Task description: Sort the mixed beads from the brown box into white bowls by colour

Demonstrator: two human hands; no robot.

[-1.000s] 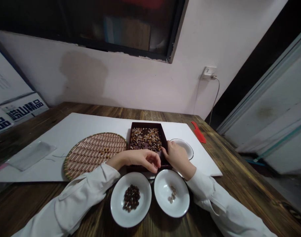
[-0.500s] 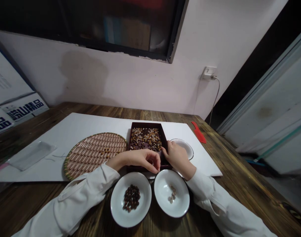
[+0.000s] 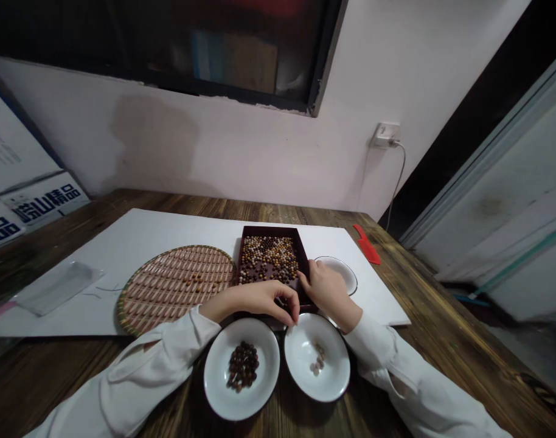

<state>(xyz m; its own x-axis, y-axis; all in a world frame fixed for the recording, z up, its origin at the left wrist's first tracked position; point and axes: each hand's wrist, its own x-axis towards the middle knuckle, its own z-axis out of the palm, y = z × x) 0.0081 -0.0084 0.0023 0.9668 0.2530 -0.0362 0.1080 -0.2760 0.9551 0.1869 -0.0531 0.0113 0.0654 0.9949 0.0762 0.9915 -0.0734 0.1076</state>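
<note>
My left hand (image 3: 262, 299) hangs over the front edge of a dark red box (image 3: 300, 248), thumb and fingertips pinched at the far rim of the right white bowl (image 3: 298, 374); whatever the pinch holds is too small to make out. A few pale beads (image 3: 318, 359) lie in that bowl. My right hand (image 3: 328, 288) grips the box's right wall, thumb inside and fingers outside. Mixed brown, yellow and pale beads (image 3: 269, 255) cover the box floor, thinner towards the front. Beside it, the left white bowl (image 3: 216, 389) contains dark brown beads (image 3: 243, 365).
A round woven tray (image 3: 154, 286) with several yellow-brown beads lies left of the box. Behind my right hand sits another white bowl (image 3: 346, 274). A red cleaver-shaped tool (image 3: 368, 248), a clear plastic bag (image 3: 61, 289) and a white board (image 3: 145, 234) are on the wooden table (image 3: 387, 261).
My left hand has shifted slightly right and down, so its pinched fingertips are now at the right bowl's far rim. My right hand stays on the box.
</note>
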